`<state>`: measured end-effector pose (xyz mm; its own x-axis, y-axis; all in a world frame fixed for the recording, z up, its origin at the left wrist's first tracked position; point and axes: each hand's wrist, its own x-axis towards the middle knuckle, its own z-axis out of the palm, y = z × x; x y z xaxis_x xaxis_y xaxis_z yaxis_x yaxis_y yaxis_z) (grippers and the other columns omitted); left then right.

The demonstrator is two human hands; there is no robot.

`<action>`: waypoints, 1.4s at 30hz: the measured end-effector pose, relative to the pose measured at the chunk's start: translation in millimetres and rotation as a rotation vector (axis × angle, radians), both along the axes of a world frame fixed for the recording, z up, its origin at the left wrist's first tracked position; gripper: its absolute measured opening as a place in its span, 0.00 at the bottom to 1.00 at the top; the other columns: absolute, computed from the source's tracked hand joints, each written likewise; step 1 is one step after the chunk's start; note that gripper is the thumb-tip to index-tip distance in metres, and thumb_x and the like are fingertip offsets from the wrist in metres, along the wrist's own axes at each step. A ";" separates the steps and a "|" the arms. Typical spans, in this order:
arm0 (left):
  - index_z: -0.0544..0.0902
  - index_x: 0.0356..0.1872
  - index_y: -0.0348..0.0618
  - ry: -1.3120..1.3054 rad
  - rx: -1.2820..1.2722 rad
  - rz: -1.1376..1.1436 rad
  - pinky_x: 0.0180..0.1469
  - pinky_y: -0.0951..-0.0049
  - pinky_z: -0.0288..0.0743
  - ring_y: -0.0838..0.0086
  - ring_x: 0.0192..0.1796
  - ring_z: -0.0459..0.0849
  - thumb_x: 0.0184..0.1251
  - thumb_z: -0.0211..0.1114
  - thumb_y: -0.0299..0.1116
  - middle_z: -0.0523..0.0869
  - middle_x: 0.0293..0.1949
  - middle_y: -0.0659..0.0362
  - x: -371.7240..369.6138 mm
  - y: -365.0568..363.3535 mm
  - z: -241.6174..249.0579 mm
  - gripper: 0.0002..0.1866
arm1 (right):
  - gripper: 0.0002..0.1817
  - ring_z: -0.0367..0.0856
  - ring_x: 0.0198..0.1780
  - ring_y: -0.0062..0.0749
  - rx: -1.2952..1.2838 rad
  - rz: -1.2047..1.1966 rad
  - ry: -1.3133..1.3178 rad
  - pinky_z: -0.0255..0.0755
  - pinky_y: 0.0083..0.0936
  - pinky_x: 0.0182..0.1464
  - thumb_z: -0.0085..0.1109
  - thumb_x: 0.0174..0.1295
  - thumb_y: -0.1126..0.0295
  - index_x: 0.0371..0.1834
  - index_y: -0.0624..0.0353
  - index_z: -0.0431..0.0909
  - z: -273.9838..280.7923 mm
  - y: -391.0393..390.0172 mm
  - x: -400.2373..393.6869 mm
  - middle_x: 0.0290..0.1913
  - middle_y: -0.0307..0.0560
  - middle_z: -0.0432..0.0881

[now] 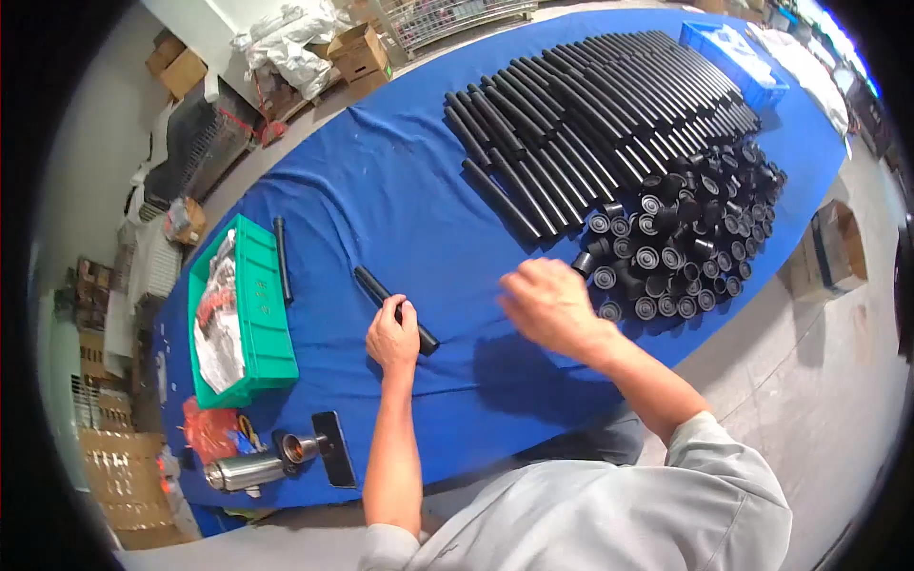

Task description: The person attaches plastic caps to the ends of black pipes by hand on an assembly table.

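"Where is the tube in hand?"

"The black tube [372, 285] is over the blue cloth [409, 205], slanting through the left hand [392, 333], whose fingers are closed around it"

"And the right hand [547, 300]?"

"Raised beside the caps [647, 257], fingers loosely curled; I cannot tell whether anything is between them"

"How far along does it look?"

"One tube is being handled, so I'd judge that one under way. Another, the lone tube [283, 259], lies beside the green crate [271, 328]; whether it is finished, I cannot tell. If the laid-out tubes [505, 202] and loose caps are all waiting, most of the work is left, but their state is unclear"

"Can you count them?"

"One tube held, one by the crate, and dozens in the rows, too tightly packed to number exactly. The caps run to dozens too, overlapping"

"Anything further out?"

"One green crate, one blue crate [764, 95] beyond the rows, one phone [333, 450], one steel flask [246, 471], one metal cup [300, 447] between those two, and one red bag [211, 430] near the flask"
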<state>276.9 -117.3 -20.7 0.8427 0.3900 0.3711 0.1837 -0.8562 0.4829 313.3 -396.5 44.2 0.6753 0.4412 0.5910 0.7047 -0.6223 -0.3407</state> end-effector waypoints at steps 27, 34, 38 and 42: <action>0.88 0.45 0.54 -0.041 -0.098 0.004 0.40 0.50 0.83 0.51 0.38 0.90 0.69 0.66 0.43 0.91 0.36 0.56 -3.9 5.5 -3.8 0.10 | 0.15 0.80 0.57 0.46 -0.757 -0.017 0.160 0.70 0.41 0.65 0.60 0.60 0.76 0.50 0.55 0.82 -3.8 -74.6 40.3 0.45 0.47 0.83; 0.89 0.44 0.54 -0.048 -0.099 0.004 0.40 0.50 0.83 0.51 0.38 0.90 0.69 0.67 0.44 0.91 0.36 0.56 -3.7 5.8 -4.9 0.11 | 0.20 0.78 0.61 0.46 -0.642 0.061 0.182 0.69 0.42 0.70 0.65 0.59 0.75 0.56 0.55 0.83 10.3 -71.2 30.1 0.53 0.49 0.83; 0.89 0.45 0.54 -0.032 -0.094 0.003 0.40 0.50 0.83 0.51 0.39 0.90 0.69 0.67 0.44 0.91 0.36 0.56 -4.2 5.4 -2.5 0.11 | 0.22 0.78 0.62 0.46 -0.647 0.021 0.125 0.69 0.42 0.70 0.65 0.59 0.76 0.58 0.53 0.83 3.5 -75.4 36.0 0.55 0.49 0.82; 0.89 0.45 0.53 -0.018 -0.111 0.015 0.42 0.53 0.83 0.53 0.41 0.91 0.70 0.67 0.44 0.92 0.40 0.57 -5.5 4.7 0.6 0.11 | 0.21 0.78 0.62 0.46 -0.658 0.078 0.127 0.70 0.42 0.69 0.64 0.58 0.77 0.57 0.52 0.84 19.6 -67.1 24.1 0.57 0.49 0.82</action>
